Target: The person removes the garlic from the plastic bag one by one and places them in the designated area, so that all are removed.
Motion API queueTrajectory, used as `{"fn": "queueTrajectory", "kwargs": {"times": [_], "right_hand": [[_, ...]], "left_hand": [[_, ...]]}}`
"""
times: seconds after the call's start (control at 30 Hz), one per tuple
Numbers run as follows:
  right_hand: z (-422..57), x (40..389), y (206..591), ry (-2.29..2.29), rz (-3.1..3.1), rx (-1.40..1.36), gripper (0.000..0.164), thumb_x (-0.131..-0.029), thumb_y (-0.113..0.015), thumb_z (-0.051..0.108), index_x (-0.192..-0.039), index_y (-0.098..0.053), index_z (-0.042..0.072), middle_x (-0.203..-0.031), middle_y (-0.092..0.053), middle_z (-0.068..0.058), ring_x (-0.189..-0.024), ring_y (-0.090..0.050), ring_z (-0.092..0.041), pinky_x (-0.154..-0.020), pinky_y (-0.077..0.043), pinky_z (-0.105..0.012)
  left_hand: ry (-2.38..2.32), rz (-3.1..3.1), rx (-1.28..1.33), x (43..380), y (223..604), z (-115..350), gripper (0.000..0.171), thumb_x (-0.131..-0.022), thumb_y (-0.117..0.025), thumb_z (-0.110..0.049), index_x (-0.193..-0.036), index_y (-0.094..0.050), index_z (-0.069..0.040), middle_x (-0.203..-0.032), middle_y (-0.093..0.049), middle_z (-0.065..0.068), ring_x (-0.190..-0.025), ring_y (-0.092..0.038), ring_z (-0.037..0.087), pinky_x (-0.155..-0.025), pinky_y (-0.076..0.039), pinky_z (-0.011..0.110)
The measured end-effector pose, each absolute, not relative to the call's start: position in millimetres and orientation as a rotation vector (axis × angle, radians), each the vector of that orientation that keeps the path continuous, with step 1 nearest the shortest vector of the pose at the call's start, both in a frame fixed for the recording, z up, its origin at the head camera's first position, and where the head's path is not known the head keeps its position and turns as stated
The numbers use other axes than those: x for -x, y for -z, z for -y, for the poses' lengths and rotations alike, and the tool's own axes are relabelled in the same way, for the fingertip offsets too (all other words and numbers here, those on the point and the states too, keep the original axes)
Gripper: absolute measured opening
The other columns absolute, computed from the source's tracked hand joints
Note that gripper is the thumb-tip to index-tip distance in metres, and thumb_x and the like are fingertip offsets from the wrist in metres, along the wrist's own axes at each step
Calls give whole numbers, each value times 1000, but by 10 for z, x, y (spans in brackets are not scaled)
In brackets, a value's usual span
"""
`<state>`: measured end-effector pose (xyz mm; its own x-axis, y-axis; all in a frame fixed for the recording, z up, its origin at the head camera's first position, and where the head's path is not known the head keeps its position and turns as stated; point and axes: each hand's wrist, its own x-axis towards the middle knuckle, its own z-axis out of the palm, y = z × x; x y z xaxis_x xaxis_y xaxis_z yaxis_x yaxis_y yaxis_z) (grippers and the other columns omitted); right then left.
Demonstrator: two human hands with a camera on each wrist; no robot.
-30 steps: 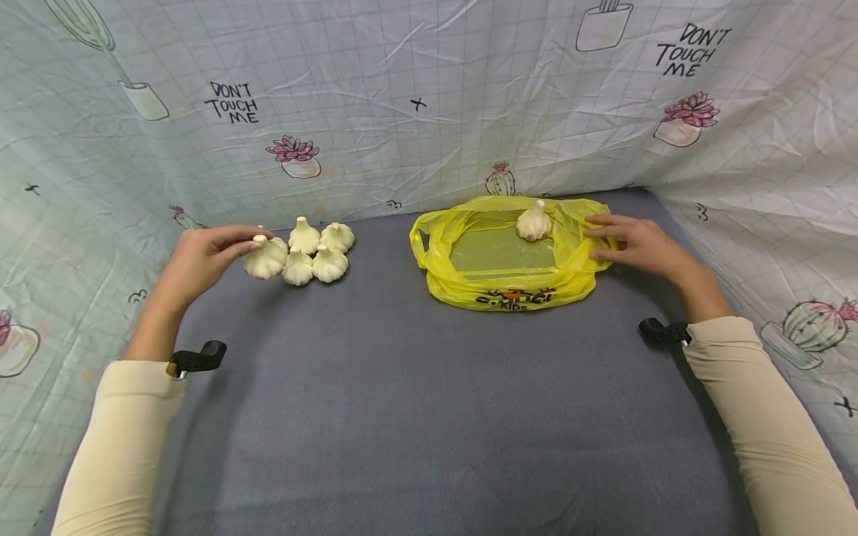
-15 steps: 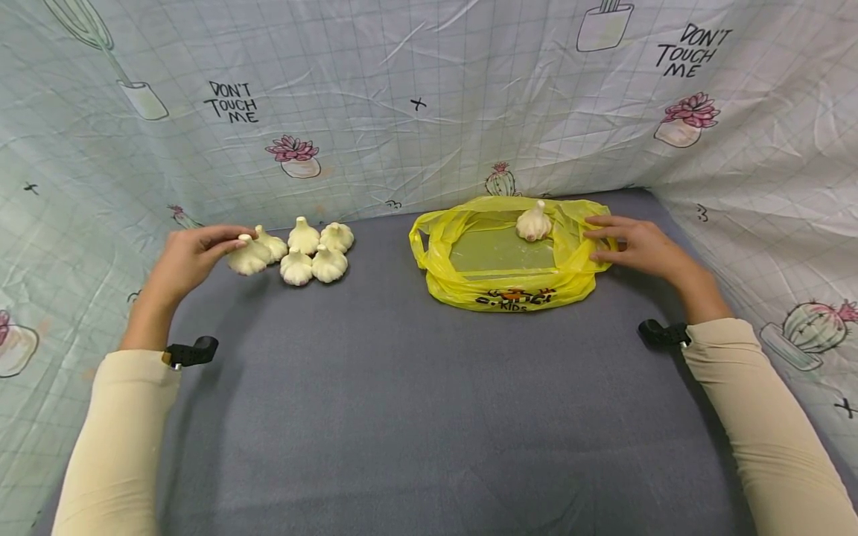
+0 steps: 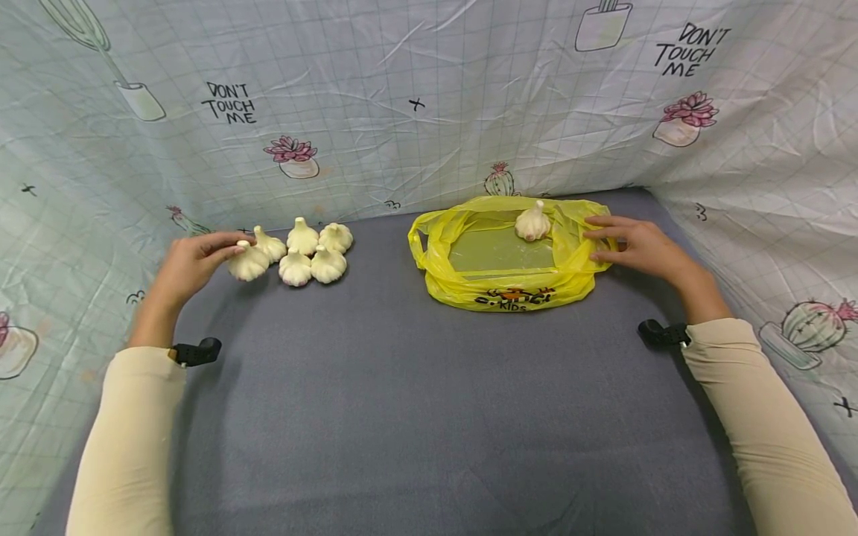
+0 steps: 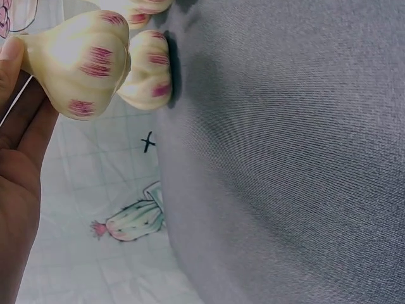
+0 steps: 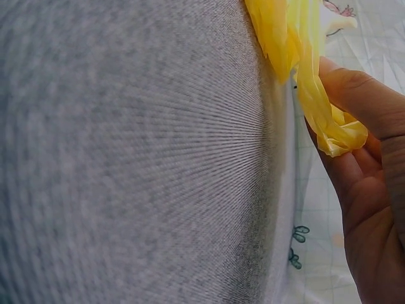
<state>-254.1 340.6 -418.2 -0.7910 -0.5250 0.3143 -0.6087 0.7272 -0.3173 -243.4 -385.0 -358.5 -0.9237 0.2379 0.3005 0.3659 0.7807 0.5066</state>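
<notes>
My left hand (image 3: pixel 191 264) pinches a garlic bulb (image 3: pixel 249 262) by its stem at the left of the table. Pinkish streaks mark the underside of this garlic bulb (image 4: pixel 85 63) in the left wrist view. Several more pale bulbs (image 3: pixel 303 238) sit in a cluster just right of it, stems up. On the right, my right hand (image 3: pixel 640 246) holds the side of a yellow plastic bag (image 3: pixel 516 292), whose mouth is spread wide. The bag's handle (image 5: pixel 342 136) lies between thumb and fingers in the right wrist view. One garlic bulb (image 3: pixel 532 222) rests inside the bag, toward its back right.
A grey cloth (image 3: pixel 429 402) covers the table. Patterned white curtains (image 3: pixel 375 104) stand close behind the bulbs and bag, and along both sides. A dark wrist camera (image 3: pixel 197 351) is strapped to the left wrist, another (image 3: pixel 660 333) to the right.
My left hand has shifted left with its garlic bulb, uncovering more of the bulb behind, then dipped slightly. The right hand and the bag have stayed in place.
</notes>
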Motion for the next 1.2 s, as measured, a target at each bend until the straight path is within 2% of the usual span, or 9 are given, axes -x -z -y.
{"fn": "queueTrajectory", "kwargs": {"times": [0.13, 0.37, 0.63, 1.2], "right_hand": [[-3402, 2538, 4177, -604, 2728, -907, 43, -81, -84, 8, -122, -74, 2, -138, -61, -17, -67, -48, -1, -62, -39, -22], [-3405, 2545, 4182, -612, 2703, -930, 43, -80, -84, 7, -121, -74, 1, -136, -62, -18, -67, -48, -1, -62, -39, -20], [-3411, 2549, 4182, -599, 2701, -944, 43, -80, -86, 11, -121, -74, 2, -136, -63, -17, -67, -49, -1, -62, -39, -22], [-3419, 2559, 4177, -586, 2724, -923, 44, -79, -86, 8, -121, -75, 3, -138, -62, -15, -67, -48, -2, -61, -40, -24]], "left_hand": [[860, 2761, 469, 2448, 3622, 3885, 23, -101, -65, -20, -121, -77, -14, -120, -72, 16, -101, -54, -18, -79, -38, 6], [888, 2781, 432, 2452, 3674, 3923, 25, -102, -65, -23, -121, -76, -13, -112, -71, -18, -99, -54, -17, -78, -38, 6], [940, 2755, 449, 2489, 3744, 3932, 24, -101, -66, -20, -120, -76, -7, -106, -67, -31, -99, -54, -18, -79, -39, 5], [1024, 2769, 425, 2558, 3866, 3918, 24, -101, -66, -18, -120, -76, -6, -108, -70, -25, -105, -54, -15, -84, -38, 6]]}}
